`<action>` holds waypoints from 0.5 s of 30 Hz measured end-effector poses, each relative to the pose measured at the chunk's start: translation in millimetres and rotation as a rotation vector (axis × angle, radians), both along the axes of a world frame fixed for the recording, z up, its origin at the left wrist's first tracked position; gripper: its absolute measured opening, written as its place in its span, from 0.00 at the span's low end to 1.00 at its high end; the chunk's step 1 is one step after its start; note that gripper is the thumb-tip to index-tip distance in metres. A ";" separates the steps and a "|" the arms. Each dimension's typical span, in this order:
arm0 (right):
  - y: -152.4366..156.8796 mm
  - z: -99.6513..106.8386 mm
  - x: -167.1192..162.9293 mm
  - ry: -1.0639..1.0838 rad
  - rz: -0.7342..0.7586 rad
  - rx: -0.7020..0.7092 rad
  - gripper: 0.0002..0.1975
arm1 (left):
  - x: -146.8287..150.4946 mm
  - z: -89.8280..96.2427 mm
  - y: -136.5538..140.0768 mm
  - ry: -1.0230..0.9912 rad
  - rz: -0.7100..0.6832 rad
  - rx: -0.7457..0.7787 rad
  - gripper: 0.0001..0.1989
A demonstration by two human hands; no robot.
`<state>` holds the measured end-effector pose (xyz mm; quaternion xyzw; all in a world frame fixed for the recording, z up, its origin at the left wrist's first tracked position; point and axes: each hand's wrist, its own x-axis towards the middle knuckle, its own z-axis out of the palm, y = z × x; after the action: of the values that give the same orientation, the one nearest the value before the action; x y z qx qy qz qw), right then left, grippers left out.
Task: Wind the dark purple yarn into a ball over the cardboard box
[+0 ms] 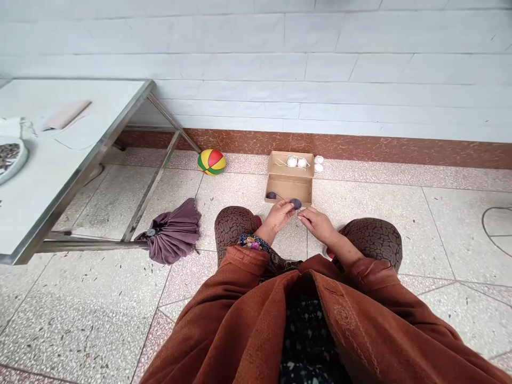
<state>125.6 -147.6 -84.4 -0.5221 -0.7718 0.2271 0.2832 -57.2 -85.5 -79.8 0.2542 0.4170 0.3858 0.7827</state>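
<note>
Between the fingers of my left hand is a small dark grey-purple ball of yarn. Just right of it, my right hand pinches a dark strand running down from that ball. Both hands hover at the near edge of an open cardboard box on the floor. A second dark yarn ball lies in the box's left front corner, and a strand leads from it toward my left hand. White yarn balls rest on the opened lid.
Two more white yarn balls sit right of the lid. A striped ball stands near the wall. A folded purple umbrella leans by the metal-framed table at left. My knees flank the box.
</note>
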 end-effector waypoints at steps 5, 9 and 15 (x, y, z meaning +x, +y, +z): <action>25.7 24.0 21.7 -0.063 -0.003 -0.033 0.11 | 15.0 3.0 -8.4 0.046 -0.087 0.005 0.18; 48.3 45.0 30.3 0.175 -0.020 -0.167 0.14 | 16.3 20.4 -12.1 0.048 -0.176 0.031 0.19; 23.2 58.4 29.3 0.646 -0.163 -0.406 0.26 | 22.3 52.9 -32.7 -0.143 -0.291 0.079 0.29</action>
<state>154.8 -124.4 -26.0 -0.5286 -0.5381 0.5048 0.4197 -34.9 -118.2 -26.8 0.3145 0.3036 0.3018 0.8473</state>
